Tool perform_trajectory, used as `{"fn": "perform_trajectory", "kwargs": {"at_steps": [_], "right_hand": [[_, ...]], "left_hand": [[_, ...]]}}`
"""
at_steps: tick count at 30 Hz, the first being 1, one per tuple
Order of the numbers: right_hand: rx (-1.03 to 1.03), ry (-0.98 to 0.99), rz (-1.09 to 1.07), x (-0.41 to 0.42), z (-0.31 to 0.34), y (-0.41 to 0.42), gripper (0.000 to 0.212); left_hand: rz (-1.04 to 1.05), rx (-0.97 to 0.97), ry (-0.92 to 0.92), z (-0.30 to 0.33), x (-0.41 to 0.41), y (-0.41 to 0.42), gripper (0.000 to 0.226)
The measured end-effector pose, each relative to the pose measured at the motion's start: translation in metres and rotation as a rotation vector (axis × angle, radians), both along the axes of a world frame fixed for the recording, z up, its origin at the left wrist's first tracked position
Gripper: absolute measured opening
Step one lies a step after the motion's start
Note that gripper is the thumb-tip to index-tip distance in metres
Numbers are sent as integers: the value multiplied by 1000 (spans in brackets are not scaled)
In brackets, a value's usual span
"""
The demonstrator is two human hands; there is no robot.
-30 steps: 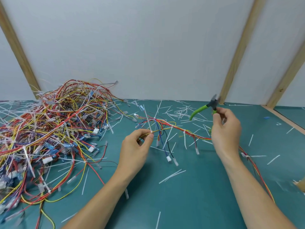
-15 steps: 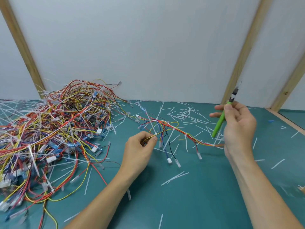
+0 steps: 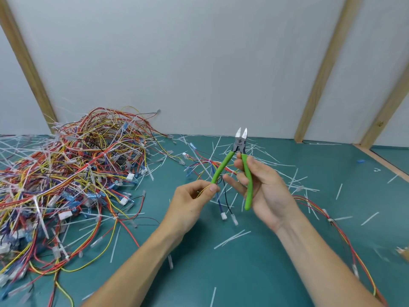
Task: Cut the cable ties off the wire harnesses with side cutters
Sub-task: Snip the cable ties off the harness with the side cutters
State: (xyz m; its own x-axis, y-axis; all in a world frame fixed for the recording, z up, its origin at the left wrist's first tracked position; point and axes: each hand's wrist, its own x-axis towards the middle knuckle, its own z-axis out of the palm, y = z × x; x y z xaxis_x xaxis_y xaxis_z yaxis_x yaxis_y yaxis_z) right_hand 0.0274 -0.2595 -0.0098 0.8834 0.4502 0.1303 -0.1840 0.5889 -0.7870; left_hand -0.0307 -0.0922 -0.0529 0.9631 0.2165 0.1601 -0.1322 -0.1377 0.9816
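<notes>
Cutters: your green-handled steel side cutters (image 3: 240, 151) point up, blades parted, handles splayed.
Right hand (image 3: 265, 191): you grip one handle, palm facing you.
Left hand (image 3: 190, 204): you pinch the thin multicoloured wire harness (image 3: 212, 165) just beside the other handle's tip.
Harness: trails across the teal mat (image 3: 243, 273).

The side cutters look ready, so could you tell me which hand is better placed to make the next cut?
Right. The right hand already holds the side cutters, blades apart and pointing up. The left hand pinches the wire harness.
</notes>
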Motion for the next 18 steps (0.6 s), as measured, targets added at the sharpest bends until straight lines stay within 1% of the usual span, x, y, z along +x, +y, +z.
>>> {"fn": "perform_trajectory", "kwargs": {"at_steps": [3, 6, 9, 11, 13, 14, 15, 16, 17, 18], "right_hand": [[-122, -44, -80, -1, -2, 1, 32], [-247, -44, -92, -3, -6, 8, 51], [-415, -132, -13, -6, -9, 10, 75], [-467, -180, 53, -7, -10, 10, 82], [-455, -166, 51, -7, -9, 9, 81], [-417, -142, 44, -6, -8, 8, 78], [-352, -113, 39, -6, -6, 7, 71], [-267, -83, 24, -5, -3, 4, 59], [-186, -65, -6, -3, 0, 0, 45], [-138, -71, -57, -1, 3, -5, 35]], "left_hand": [[-13, -62, 18, 0, 0, 2, 22], [-24, -104, 11, 0, -1, 0, 20], [-17, -120, -10, 1, -1, 1, 23], [-6, -125, -29, 3, -1, 1, 31], [23, -107, -51, 5, 0, 1, 37], [44, -82, -64, 5, 0, 1, 37], [70, -24, -83, 5, 1, 2, 36], [101, 71, -108, 4, 1, 4, 34], [131, 191, -131, 2, 2, 6, 30], [163, 308, -143, 0, 2, 8, 26]]}}
